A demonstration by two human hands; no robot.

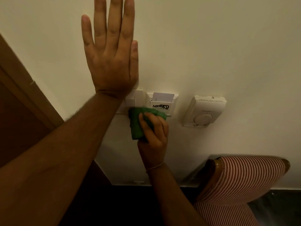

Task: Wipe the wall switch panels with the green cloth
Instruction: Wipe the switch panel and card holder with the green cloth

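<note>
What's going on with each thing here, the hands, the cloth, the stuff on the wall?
left hand: open, flat against the wall.
right hand: closed on the green cloth.
green cloth: bunched, pressed at the panels' lower edge.
switch panel: partly hidden by the left wrist.
card holder: card in its slot.
thermostat: untouched, off to the right.

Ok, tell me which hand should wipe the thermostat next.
Right. The right hand already grips the green cloth at the card-slot panel, beside the thermostat. The left hand lies flat on the wall, holding nothing.
</note>
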